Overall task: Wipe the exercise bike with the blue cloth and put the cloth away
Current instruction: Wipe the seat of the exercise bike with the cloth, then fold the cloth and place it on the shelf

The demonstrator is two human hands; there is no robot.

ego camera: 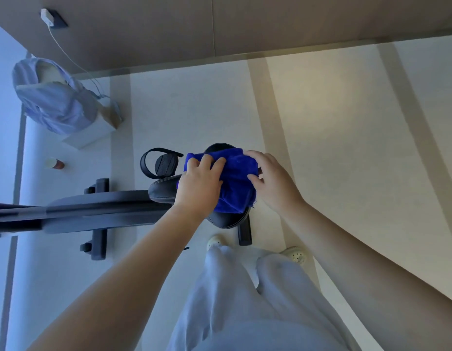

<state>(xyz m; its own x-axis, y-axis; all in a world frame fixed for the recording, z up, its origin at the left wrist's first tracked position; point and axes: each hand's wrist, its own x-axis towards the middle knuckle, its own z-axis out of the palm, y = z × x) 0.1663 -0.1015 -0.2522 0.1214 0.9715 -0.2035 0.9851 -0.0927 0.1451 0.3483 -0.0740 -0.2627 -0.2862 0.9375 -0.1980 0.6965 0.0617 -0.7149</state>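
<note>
Lying bunched over the black padded saddle (221, 219) of the dark grey exercise bike (98, 209), the deep blue terry cloth (236, 178) covers most of the seat top, so the wipe looks to be under way on the saddle. The left hand (200, 184) presses flat on the cloth's near-left part, fingers spread and slightly curled into the fabric, which seems meant to push it across the padding. The right hand (269, 179) rests on the cloth's right edge with fingers loosely bent, apparently steadying or gathering the loose fold rather than gripping tight.

Just left of the saddle a black pedal with a looped strap (160, 163) juts out, and the frame runs away to the left over its floor stabiliser bars (98, 219); these likely remain to be wiped. Further off on the pale floor (321, 148) sit a small cup (55, 163) and a light blue garment draped over a white box (57, 102), well apart from the bike. No obvious place for storing the cloth shows.
</note>
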